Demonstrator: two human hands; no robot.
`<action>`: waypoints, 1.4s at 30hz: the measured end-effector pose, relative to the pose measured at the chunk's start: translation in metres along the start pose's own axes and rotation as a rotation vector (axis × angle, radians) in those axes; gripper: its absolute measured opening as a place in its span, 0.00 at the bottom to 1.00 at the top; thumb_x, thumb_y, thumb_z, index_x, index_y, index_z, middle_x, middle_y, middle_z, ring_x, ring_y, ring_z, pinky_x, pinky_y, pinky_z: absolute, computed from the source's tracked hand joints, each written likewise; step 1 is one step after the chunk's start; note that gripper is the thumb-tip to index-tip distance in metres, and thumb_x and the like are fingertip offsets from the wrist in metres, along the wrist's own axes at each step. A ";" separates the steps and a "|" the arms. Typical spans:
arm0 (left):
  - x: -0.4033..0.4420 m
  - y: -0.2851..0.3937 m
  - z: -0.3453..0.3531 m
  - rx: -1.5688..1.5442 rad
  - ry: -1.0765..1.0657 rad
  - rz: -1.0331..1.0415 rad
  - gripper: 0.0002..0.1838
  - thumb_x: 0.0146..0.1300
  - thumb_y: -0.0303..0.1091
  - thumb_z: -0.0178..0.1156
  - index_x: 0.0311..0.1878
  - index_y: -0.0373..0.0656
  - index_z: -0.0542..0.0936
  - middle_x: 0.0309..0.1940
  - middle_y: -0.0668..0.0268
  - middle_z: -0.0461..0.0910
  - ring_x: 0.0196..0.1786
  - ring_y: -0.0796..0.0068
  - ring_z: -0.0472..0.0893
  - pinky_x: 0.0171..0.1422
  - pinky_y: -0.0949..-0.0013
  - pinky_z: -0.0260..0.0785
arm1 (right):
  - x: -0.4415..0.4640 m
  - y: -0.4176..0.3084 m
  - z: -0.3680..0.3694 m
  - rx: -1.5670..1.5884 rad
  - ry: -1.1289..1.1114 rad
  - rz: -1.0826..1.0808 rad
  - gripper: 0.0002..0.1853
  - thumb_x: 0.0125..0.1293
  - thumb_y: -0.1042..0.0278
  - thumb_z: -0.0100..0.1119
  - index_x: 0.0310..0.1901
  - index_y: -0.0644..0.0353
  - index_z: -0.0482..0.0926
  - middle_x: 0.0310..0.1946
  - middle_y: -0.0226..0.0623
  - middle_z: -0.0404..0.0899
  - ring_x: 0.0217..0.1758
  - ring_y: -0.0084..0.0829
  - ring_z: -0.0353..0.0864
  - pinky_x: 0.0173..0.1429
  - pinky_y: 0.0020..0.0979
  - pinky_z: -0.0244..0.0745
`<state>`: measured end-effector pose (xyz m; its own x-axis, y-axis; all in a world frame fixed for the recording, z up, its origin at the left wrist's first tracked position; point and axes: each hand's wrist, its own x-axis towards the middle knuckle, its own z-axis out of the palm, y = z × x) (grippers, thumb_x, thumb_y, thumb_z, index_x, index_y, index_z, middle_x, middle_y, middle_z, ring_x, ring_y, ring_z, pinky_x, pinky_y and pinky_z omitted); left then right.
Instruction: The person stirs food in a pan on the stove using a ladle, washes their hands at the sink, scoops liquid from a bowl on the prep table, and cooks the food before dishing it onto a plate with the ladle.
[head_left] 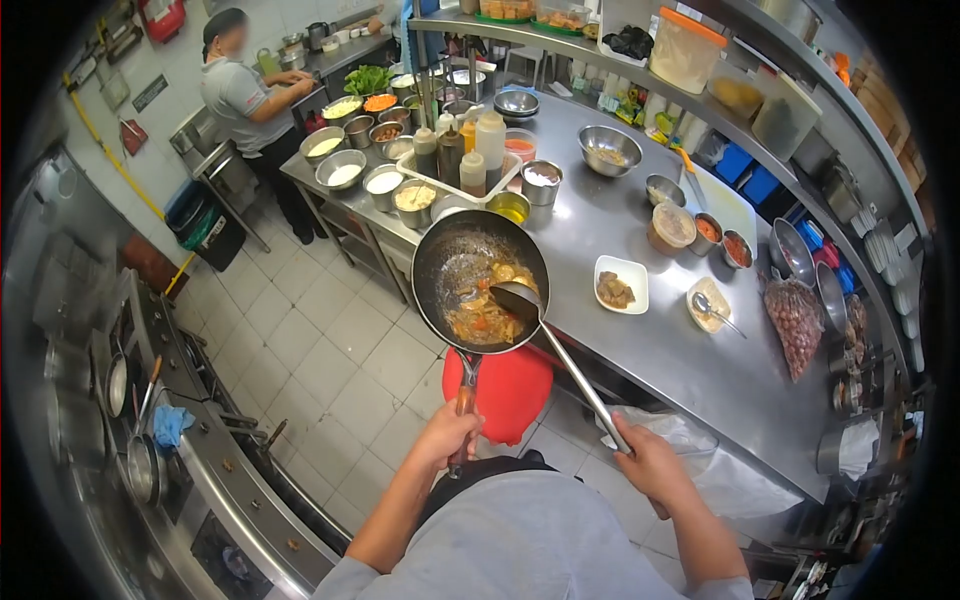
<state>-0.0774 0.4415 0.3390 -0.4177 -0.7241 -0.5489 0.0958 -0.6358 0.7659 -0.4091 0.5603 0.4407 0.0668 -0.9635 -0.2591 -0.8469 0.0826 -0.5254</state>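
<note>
My left hand (pixel 449 436) is wrapped round the wooden handle of a dark wok (pixel 440 262), which is held out over the floor by the table's edge. Saucy food (pixel 480 318) with orange and yellowish pieces lies in the wok's lower right. In my right hand (pixel 652 462) is the long metal handle of a ladle (pixel 580 378). The ladle's bowl dips into the wok, against the food. To the right of the wok, a white square bowl (pixel 621 285) on the table holds some brown pieces.
A steel table (pixel 690 370) runs along the right, with a small bowl and spoon (pixel 712 306), sauce bottles (pixel 490 140) and ingredient tins. A red stool (pixel 510 395) stands below the wok. The stove (pixel 230 470) is at left. Another person (pixel 245 95) works at the back.
</note>
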 end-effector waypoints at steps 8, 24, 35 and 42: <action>0.007 -0.010 0.011 -0.066 0.008 -0.006 0.08 0.69 0.28 0.58 0.40 0.47 0.68 0.23 0.71 0.71 0.16 0.79 0.72 0.18 0.70 0.67 | 0.017 -0.015 0.049 0.124 0.112 0.030 0.37 0.65 0.69 0.63 0.75 0.60 0.64 0.47 0.58 0.80 0.49 0.58 0.81 0.56 0.47 0.76; 0.001 -0.005 0.004 0.075 0.043 0.013 0.09 0.66 0.27 0.59 0.39 0.46 0.67 0.20 0.70 0.70 0.15 0.78 0.71 0.17 0.70 0.67 | 0.037 0.012 -0.022 -0.232 -0.020 -0.003 0.37 0.63 0.69 0.64 0.75 0.50 0.66 0.45 0.46 0.80 0.45 0.50 0.82 0.49 0.46 0.78; 0.010 -0.015 0.019 0.135 0.108 0.028 0.06 0.67 0.28 0.56 0.39 0.44 0.68 0.19 0.69 0.70 0.15 0.77 0.72 0.16 0.69 0.65 | 0.024 -0.009 -0.009 0.929 -0.492 0.336 0.35 0.75 0.71 0.55 0.80 0.54 0.55 0.33 0.31 0.75 0.23 0.20 0.76 0.27 0.25 0.78; 0.008 -0.019 0.023 0.150 0.054 0.000 0.08 0.67 0.28 0.58 0.41 0.44 0.68 0.21 0.70 0.71 0.16 0.78 0.72 0.19 0.70 0.67 | 0.032 -0.036 -0.005 1.399 -0.531 0.336 0.35 0.74 0.73 0.53 0.80 0.60 0.55 0.36 0.34 0.75 0.21 0.19 0.70 0.22 0.23 0.72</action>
<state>-0.1031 0.4543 0.3278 -0.3684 -0.7401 -0.5626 -0.0415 -0.5915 0.8052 -0.3791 0.5251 0.4557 0.4123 -0.6776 -0.6090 0.2782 0.7302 -0.6241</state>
